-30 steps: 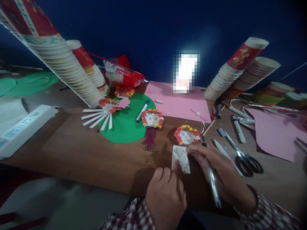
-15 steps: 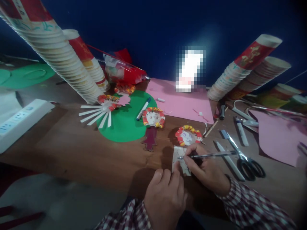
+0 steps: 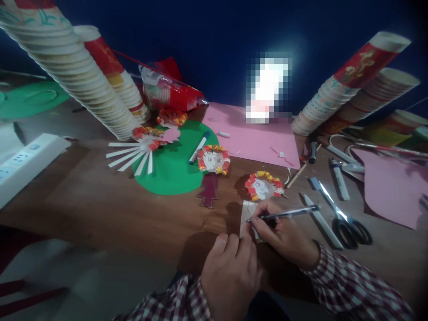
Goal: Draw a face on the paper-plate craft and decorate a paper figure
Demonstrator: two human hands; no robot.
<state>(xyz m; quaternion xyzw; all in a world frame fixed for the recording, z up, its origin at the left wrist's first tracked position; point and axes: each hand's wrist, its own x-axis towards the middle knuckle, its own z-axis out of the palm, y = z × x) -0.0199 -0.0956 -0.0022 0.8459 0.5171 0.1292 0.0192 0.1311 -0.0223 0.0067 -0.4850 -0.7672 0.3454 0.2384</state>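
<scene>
My right hand (image 3: 284, 234) is closed round a slim pen (image 3: 294, 211). The pen's tip rests on a small whitish piece of paper (image 3: 245, 211) that bears thin drawn lines. My left hand (image 3: 230, 272), with its fingers bent, holds the near edge of this paper down on the table by a fingertip. Its thumb is partly hidden. Just beyond the paper lies a paper-cup lion face (image 3: 262, 189) with a red and yellow curled mane. To its left is a similar lion face (image 3: 214, 161) on a dark maroon body cutout (image 3: 209, 191).
Scissors (image 3: 344, 218), a white craft knife (image 3: 323, 223) and a marker (image 3: 340, 178) lie to the right. Tall cup stacks (image 3: 83, 76) lean on both sides. Behind are a green sheet (image 3: 167, 178) and a pink sheet (image 3: 247, 142). A power strip (image 3: 30, 165) sits left.
The pen tip has shifted slightly left on the paper, and my right hand has moved a little with it. My left hand stays in place. The camera view has tilted slightly.
</scene>
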